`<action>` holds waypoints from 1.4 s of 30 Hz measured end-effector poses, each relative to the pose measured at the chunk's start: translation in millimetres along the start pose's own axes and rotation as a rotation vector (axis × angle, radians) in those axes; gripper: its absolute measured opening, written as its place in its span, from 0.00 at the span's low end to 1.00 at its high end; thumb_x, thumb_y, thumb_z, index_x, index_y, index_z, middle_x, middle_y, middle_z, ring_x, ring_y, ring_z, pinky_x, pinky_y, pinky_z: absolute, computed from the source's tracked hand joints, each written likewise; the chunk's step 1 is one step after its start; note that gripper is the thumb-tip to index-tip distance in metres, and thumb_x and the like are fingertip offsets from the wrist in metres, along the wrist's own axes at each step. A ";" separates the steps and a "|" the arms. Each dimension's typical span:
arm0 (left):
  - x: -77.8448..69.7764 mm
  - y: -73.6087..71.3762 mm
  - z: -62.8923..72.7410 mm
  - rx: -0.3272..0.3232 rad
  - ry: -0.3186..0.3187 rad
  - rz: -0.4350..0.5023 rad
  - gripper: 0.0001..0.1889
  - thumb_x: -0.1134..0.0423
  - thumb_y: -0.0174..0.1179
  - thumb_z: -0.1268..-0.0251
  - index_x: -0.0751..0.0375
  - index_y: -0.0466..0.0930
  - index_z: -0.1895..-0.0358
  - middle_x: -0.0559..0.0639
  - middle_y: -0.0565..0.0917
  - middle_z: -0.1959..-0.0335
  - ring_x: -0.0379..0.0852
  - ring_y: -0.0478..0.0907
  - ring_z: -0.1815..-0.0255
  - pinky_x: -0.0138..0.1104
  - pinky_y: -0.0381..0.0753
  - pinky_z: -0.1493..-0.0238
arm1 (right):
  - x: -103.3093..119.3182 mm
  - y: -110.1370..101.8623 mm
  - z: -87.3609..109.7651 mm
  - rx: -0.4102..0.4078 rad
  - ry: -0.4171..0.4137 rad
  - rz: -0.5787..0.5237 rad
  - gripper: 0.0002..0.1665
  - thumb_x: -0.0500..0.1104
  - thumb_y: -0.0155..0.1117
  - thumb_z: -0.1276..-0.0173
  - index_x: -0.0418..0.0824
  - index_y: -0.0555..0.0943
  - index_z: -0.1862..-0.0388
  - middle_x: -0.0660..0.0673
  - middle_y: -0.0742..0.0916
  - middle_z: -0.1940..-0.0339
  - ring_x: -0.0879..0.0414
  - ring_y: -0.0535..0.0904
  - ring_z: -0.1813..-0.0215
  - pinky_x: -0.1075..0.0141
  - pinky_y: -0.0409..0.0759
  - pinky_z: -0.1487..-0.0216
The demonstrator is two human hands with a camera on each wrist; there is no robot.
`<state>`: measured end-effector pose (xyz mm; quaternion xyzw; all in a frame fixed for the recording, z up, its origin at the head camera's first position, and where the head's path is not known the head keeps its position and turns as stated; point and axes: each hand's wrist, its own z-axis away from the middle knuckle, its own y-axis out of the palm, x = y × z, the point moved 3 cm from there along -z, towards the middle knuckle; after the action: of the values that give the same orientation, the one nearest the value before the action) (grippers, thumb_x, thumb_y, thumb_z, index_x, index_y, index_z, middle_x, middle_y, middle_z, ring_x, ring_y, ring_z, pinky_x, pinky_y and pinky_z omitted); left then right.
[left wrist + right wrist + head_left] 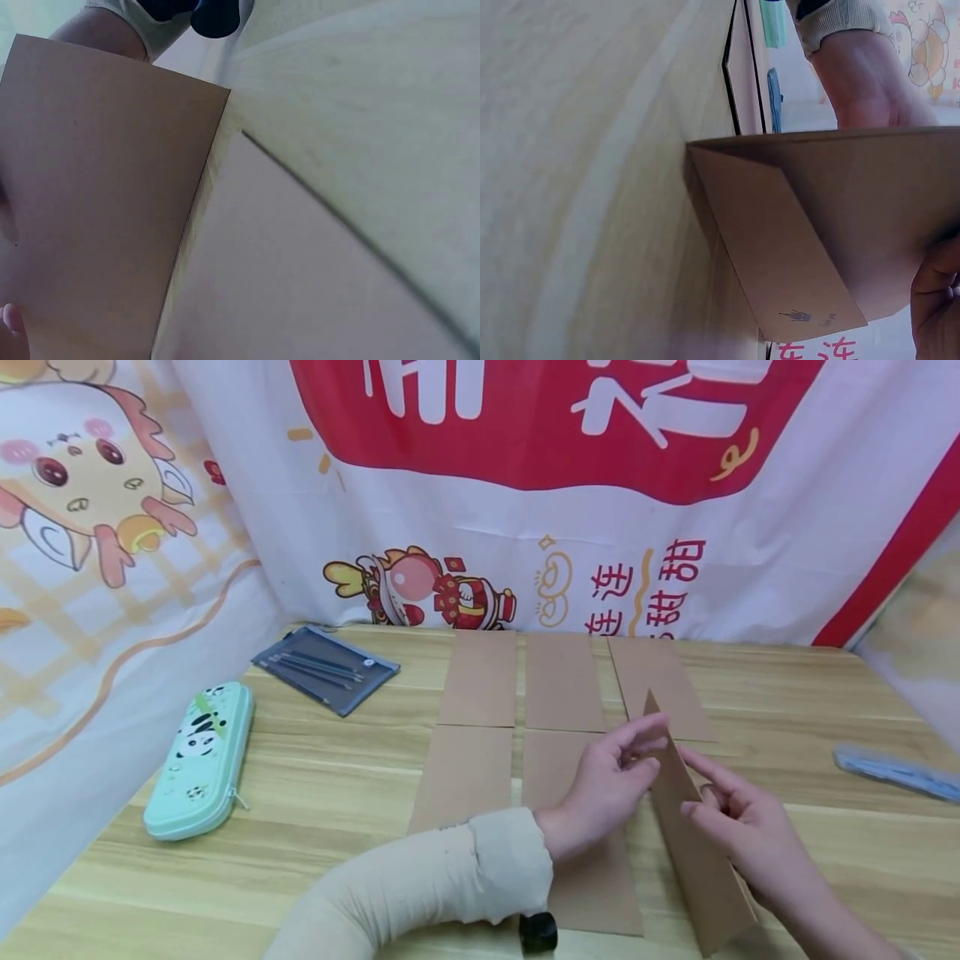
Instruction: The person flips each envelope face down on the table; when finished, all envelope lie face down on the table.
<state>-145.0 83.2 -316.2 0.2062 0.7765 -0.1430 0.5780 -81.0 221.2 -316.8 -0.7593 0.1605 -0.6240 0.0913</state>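
Note:
A folded brown kraft card (697,860) stands on its edge on the right half of the table. My left hand (607,785) holds its far upper end with bent thumb and fingers. On its other side my right hand (750,827) grips the upper edge, thumb laid over the near face. In the right wrist view the card shows a folded-in strip (780,240) with a small crown mark. Part of the left hand is hidden behind it there. Several flat brown cards (476,677) lie in two rows just left of and beyond the held card.
A mint panda pencil case (198,760) lies at the left. Behind it is a dark mesh pouch (326,668) with pencils. A blurred light-blue item (896,772) lies at the far right. Printed cloth (465,510) hangs along the table's back edge.

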 end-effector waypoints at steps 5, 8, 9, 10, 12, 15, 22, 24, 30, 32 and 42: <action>1.9 -1.0 2.8 0.028 -0.031 0.101 0.25 0.79 0.48 0.39 0.62 0.68 0.38 0.52 0.74 0.39 0.41 0.74 0.43 0.24 0.76 0.50 | 3.5 -0.6 -0.9 -0.002 -0.031 0.059 0.34 0.26 0.58 0.42 0.59 0.73 0.44 0.58 0.64 0.85 0.61 0.56 0.87 0.61 0.53 0.90; 3.4 -1.3 4.1 0.074 -0.050 0.122 0.24 0.79 0.48 0.38 0.63 0.67 0.37 0.54 0.72 0.38 0.42 0.73 0.41 0.25 0.75 0.49 | 5.5 -3.5 -1.5 0.000 -0.009 0.152 0.31 0.29 0.59 0.41 0.49 0.72 0.39 0.58 0.64 0.85 0.64 0.56 0.87 0.63 0.55 0.92; 3.8 -1.4 4.5 0.090 -0.057 0.127 0.25 0.79 0.48 0.38 0.63 0.66 0.37 0.54 0.72 0.38 0.42 0.73 0.41 0.25 0.75 0.48 | 5.8 -4.8 -1.6 0.005 0.010 0.177 0.30 0.30 0.59 0.40 0.45 0.72 0.38 0.58 0.64 0.86 0.65 0.57 0.88 0.64 0.56 0.93; 4.2 -1.3 4.7 0.105 -0.064 0.135 0.25 0.80 0.48 0.38 0.63 0.66 0.37 0.53 0.71 0.37 0.43 0.73 0.41 0.25 0.75 0.48 | 6.0 -5.8 -2.0 0.007 0.022 0.195 0.30 0.31 0.58 0.39 0.41 0.71 0.37 0.58 0.64 0.86 0.66 0.57 0.88 0.64 0.57 0.93; 5.0 -1.4 5.1 0.122 -0.072 0.153 0.26 0.80 0.48 0.39 0.64 0.65 0.37 0.54 0.70 0.37 0.45 0.73 0.40 0.25 0.75 0.47 | 5.6 -7.8 -2.7 -0.003 0.034 0.215 0.29 0.31 0.59 0.39 0.38 0.70 0.37 0.58 0.64 0.86 0.66 0.57 0.88 0.65 0.58 0.93; 6.4 -1.9 5.6 0.113 -0.097 0.175 0.25 0.80 0.49 0.39 0.64 0.65 0.37 0.56 0.70 0.39 0.46 0.75 0.43 0.26 0.76 0.48 | 2.9 -12.3 -3.3 -0.032 0.021 0.159 0.30 0.30 0.57 0.39 0.51 0.73 0.39 0.58 0.65 0.86 0.66 0.59 0.87 0.65 0.60 0.92; 12.2 -11.3 3.0 -0.028 -0.131 0.180 0.22 0.81 0.49 0.42 0.69 0.69 0.43 0.62 0.75 0.49 0.49 0.77 0.52 0.30 0.79 0.52 | 0.0 -31.7 -6.8 -0.040 0.009 -0.330 0.30 0.27 0.52 0.35 0.56 0.76 0.42 0.53 0.83 0.79 0.63 0.80 0.75 0.69 0.80 0.79; 13.9 -14.4 2.2 -0.059 -0.141 0.186 0.22 0.81 0.49 0.43 0.68 0.70 0.44 0.59 0.76 0.53 0.49 0.78 0.54 0.30 0.79 0.53 | 1.1 -36.7 -6.8 -0.055 0.014 -0.416 0.29 0.27 0.51 0.35 0.52 0.76 0.41 0.53 0.86 0.76 0.62 0.82 0.74 0.69 0.80 0.78; 20.0 -17.3 3.0 -0.055 -0.239 0.212 0.24 0.76 0.53 0.42 0.63 0.68 0.41 0.56 0.78 0.58 0.40 0.77 0.64 0.27 0.78 0.59 | 0.5 -45.1 -5.6 -0.103 0.031 -0.579 0.29 0.26 0.45 0.33 0.52 0.77 0.42 0.52 0.88 0.66 0.60 0.84 0.72 0.67 0.81 0.79; 22.9 -16.3 3.1 -0.041 -0.287 0.241 0.24 0.75 0.53 0.40 0.62 0.66 0.39 0.59 0.79 0.60 0.38 0.77 0.67 0.29 0.80 0.59 | -1.9 -45.4 -5.8 -0.077 0.032 -0.648 0.30 0.26 0.41 0.32 0.52 0.78 0.42 0.51 0.88 0.63 0.59 0.85 0.70 0.67 0.82 0.78; 28.2 -13.3 -3.8 -0.124 -0.341 0.310 0.28 0.75 0.56 0.41 0.65 0.61 0.36 0.49 0.78 0.70 0.39 0.75 0.74 0.29 0.81 0.65 | -13.2 -40.5 -6.1 0.290 -0.045 -1.178 0.34 0.27 0.19 0.29 0.38 0.70 0.36 0.40 0.81 0.45 0.49 0.81 0.51 0.60 0.83 0.58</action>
<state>-161.5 77.7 -342.3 0.2598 0.6339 -0.0373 0.7275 -84.0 264.0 -314.0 -0.7133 -0.3753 -0.5689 -0.1637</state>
